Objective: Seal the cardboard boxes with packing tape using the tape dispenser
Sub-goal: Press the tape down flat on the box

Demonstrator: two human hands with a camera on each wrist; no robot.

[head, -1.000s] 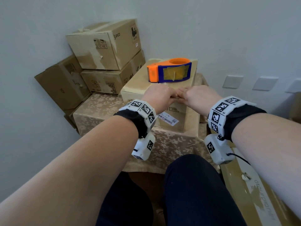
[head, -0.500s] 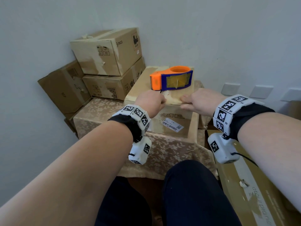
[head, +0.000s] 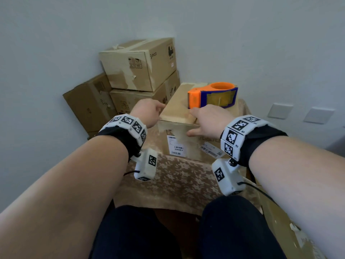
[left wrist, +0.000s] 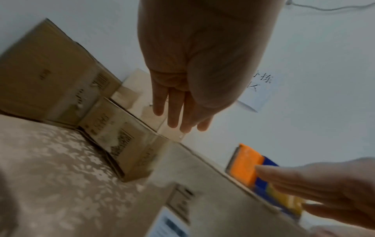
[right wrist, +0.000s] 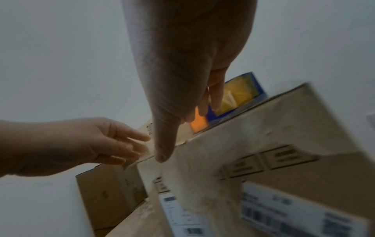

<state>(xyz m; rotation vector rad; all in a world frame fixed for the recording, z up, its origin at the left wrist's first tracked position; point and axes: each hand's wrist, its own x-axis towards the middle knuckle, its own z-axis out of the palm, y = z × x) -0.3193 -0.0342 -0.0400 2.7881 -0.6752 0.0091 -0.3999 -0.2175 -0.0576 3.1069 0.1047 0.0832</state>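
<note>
**Hands parting along the box's near edge**

Since half a second ago the two hands are drawing apart: the left hand [head: 147, 114] is sliding out to the box's 9 o'clock corner, and the right hand [head: 209, 121] is moving up toward the dispenser.

The stacked cardboard boxes [head: 138, 64] are sitting against the wall at 11 o'clock, on the floral tablecloth [head: 179, 182]. The cardboard box [head: 177, 111] being worked on is resting in the middle of the cloth, labels on its near face. The tape dispenser [head: 212, 97], orange and blue, is lying on that box's top at 1 o'clock.

The left hand's fingers are lying straight and relaxed beside the corner, holding nothing. The right hand is spreading wide, fingers [right wrist: 215, 96] stretching up close against the dispenser, thumb hanging over the near face; whether they are touching it is unclear through the blur.
</note>
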